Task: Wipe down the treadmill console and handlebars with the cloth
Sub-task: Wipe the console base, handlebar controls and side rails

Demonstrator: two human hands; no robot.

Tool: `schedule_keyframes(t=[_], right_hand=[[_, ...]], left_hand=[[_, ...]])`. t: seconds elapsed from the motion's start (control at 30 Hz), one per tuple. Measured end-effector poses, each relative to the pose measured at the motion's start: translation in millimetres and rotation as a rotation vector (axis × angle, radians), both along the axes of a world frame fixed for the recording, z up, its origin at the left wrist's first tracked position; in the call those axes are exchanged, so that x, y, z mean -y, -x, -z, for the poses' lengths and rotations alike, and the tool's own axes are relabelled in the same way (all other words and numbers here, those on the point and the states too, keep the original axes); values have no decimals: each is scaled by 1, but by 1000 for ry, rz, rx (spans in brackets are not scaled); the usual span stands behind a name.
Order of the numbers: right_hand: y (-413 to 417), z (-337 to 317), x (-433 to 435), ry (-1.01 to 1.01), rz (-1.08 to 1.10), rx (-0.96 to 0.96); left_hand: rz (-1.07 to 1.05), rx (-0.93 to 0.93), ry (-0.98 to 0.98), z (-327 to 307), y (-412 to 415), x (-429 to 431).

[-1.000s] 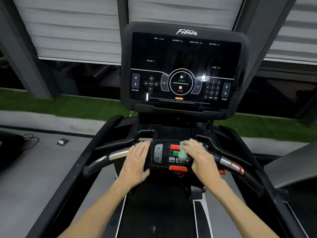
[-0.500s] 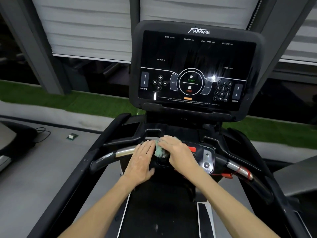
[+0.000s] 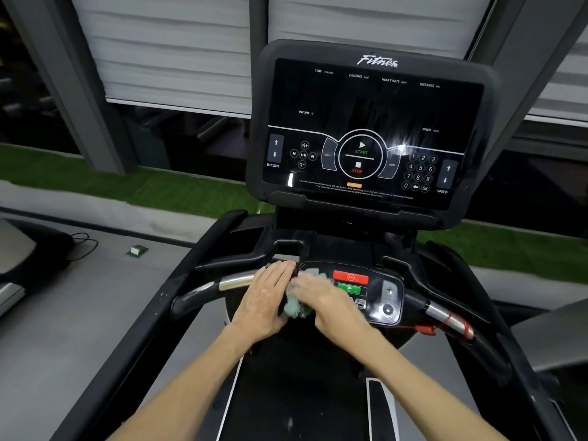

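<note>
The pale green cloth (image 3: 293,308) is bunched on the left end of the small control panel (image 3: 383,297), under my right hand (image 3: 329,305). That hand is blurred and grips the cloth, with its fingers pointing left. My left hand (image 3: 265,300) rests flat on the bar where the left handlebar (image 3: 234,283) meets the panel, fingers straight and close to the cloth. The panel's red button (image 3: 350,277) and green button (image 3: 349,289) are uncovered. Above stands the big dark console screen (image 3: 369,128). The right handlebar (image 3: 445,318) is untouched.
A red safety clip and cord (image 3: 426,329) hang by the right handlebar. The treadmill belt (image 3: 296,402) runs below my arms. On the grey floor at left lie a small green box (image 3: 137,250) and a black cable (image 3: 83,246). Another machine's edge (image 3: 547,332) shows at right.
My right hand swept the cloth from the middle of the control panel to its left end, uncovering the red and green buttons. My left hand stayed on the bar. The view shifted left.
</note>
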State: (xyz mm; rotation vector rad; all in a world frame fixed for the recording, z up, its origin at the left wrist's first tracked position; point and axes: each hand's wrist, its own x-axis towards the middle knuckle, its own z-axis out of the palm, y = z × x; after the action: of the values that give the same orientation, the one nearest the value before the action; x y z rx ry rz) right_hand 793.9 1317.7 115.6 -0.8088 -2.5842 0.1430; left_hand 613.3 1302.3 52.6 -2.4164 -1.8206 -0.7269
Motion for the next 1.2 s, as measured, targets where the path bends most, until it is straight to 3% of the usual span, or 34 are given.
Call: schedule_keyframes(t=[0.13,0.4,0.57,0.9,1.2], right_hand=[[12,-11,-16,26,128,-106],[-2,18,19,-8,12,-9],[12,5,-8,42,200,-112],[-4,32,23,-26,72,6],[-116,42,20,-34,285,-32]], left_hand=[[8,-2,21,0,2,0],[17,13,-44,0,0,0],[33,33,-12,-2,1,1],[-3,-18,-4,1,0,0],[-57,-30,26,0,-6,0]])
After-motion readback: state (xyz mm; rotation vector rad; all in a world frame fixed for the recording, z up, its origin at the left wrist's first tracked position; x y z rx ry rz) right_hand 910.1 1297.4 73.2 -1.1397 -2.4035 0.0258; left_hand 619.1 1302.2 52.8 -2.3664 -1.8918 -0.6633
